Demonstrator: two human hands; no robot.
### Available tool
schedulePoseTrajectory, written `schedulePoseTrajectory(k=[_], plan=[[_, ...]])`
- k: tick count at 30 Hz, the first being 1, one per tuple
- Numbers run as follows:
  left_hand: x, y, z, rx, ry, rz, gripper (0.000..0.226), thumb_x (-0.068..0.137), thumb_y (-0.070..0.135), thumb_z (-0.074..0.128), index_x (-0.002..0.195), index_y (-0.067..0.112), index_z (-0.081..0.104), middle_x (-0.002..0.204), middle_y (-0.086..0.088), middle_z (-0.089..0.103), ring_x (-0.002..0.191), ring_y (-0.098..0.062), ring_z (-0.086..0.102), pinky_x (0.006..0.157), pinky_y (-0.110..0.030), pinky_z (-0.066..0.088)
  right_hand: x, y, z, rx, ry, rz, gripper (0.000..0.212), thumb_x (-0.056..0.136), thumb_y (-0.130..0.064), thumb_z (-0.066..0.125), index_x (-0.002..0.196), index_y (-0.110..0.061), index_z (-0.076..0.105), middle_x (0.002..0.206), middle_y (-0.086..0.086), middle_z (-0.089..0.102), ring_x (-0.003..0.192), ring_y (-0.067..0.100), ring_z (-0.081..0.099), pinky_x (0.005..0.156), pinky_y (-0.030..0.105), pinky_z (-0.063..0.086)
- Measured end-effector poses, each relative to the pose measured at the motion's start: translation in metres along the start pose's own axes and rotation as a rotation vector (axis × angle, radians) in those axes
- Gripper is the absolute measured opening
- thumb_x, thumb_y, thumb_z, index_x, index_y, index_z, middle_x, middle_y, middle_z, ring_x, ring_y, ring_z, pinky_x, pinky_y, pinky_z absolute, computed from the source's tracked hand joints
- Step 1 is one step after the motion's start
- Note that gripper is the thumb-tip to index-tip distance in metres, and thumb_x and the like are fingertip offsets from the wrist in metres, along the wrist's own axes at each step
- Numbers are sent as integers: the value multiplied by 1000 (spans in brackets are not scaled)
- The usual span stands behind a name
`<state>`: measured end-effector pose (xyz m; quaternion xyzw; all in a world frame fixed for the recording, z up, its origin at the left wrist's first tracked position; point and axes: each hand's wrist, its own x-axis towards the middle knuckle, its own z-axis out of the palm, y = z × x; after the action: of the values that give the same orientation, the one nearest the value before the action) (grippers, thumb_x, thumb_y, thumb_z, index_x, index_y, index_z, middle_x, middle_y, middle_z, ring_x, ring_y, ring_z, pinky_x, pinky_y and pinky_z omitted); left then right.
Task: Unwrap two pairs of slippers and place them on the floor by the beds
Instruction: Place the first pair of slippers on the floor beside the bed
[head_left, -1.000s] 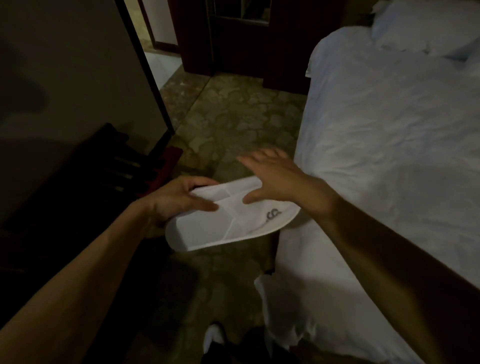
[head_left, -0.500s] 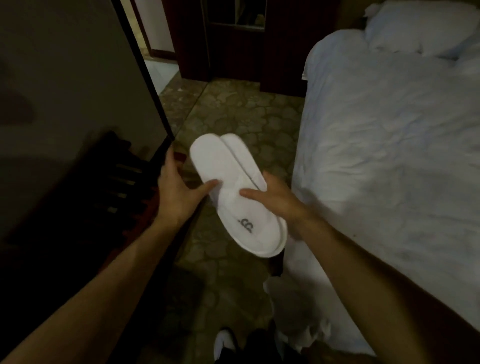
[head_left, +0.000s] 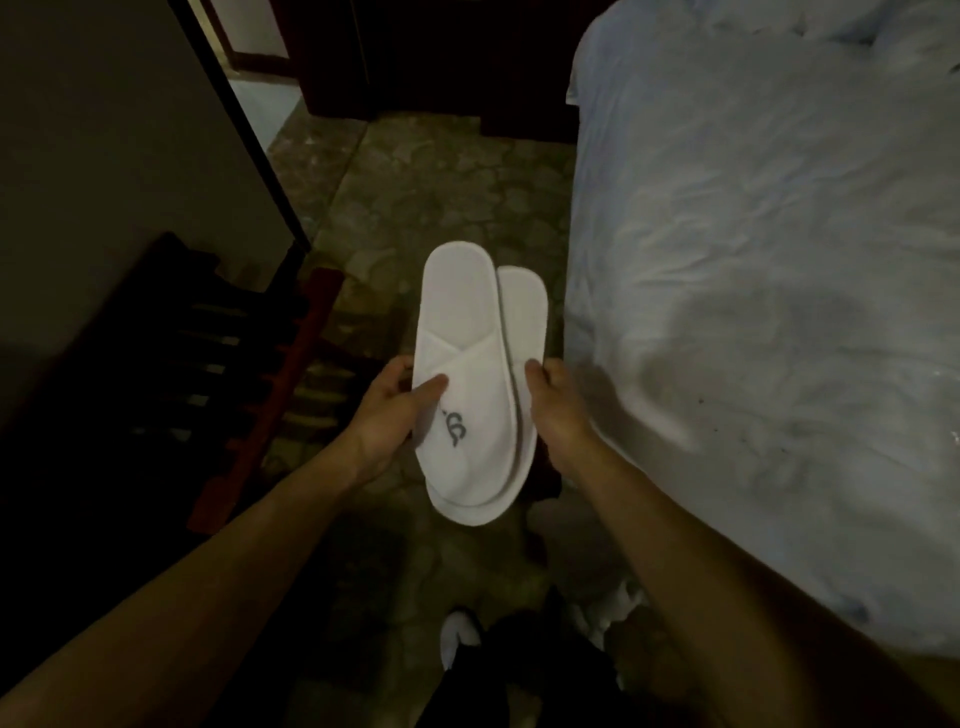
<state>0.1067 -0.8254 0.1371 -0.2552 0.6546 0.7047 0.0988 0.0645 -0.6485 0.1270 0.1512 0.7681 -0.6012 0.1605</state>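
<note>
A stacked pair of white slippers (head_left: 475, 384), soft cloth with rounded ends and a grey logo, is held above the stone-patterned floor (head_left: 415, 197) beside the white bed (head_left: 753, 312). The left hand (head_left: 387, 415) and right hand (head_left: 558, 410) have their fingers (head_left: 428, 387) closed on its two sides.

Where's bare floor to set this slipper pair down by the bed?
Free: the stone floor strip between the bed edge and the dark wooden rack, ahead of the slippers held by the left hand and right hand. Crowded: near the person's feet, where crumpled white wrapping lies against the bed.
</note>
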Motion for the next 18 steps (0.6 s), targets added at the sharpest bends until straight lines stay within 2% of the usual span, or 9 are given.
schedulePoseTrajectory(k=[1,3,8,11,14,16,18], plan=[[1,-5,-3,-1,8,12,35,90,21,65,124,16,57,119,-8,66,109,-31,65,89,-48,56,-1,8,-1,-9,41,-5,22,102,-33,37,98,-15,50,86,-2,53,91,21,53,81,33,41],[1,-17,-6,-2,49,16,29,93,19,60,122,18,59,118,-7,67,108,-30,65,86,-45,56,-2,25,-5,-23,106,-10,20,102,-31,38,98,-15,50,92,1,55,90,19,53,83,34,43],[-4,-47,-3,44,80,-1,23,94,26,57,117,28,58,111,2,67,98,-19,66,73,-33,56,5,60,-17,-14,205,90,31,103,-33,36,118,-11,53,115,11,58,108,28,57,98,44,47],[-3,-64,-7,47,114,-24,25,94,26,57,119,28,59,113,1,68,102,-21,66,81,-39,57,8,78,-19,-15,250,145,31,103,-32,36,116,-11,54,120,15,59,106,30,58,98,45,48],[-4,-77,-12,59,147,-64,24,94,23,57,118,28,60,115,-2,67,106,-26,64,91,-48,54,6,95,-19,-57,235,152,32,103,-31,37,117,-10,55,121,15,59,108,30,57,94,39,47],[-5,-83,-14,62,145,-60,29,95,22,56,123,24,59,121,-5,66,109,-27,63,94,-49,52,3,102,-21,-83,213,143,33,103,-31,36,122,-11,55,121,13,59,110,28,57,89,34,44],[-6,-88,-13,60,145,-49,30,96,20,55,125,22,59,122,-6,65,110,-28,62,94,-47,52,1,105,-21,-125,181,107,34,102,-31,37,123,-12,55,121,11,60,110,27,57,90,35,46]])
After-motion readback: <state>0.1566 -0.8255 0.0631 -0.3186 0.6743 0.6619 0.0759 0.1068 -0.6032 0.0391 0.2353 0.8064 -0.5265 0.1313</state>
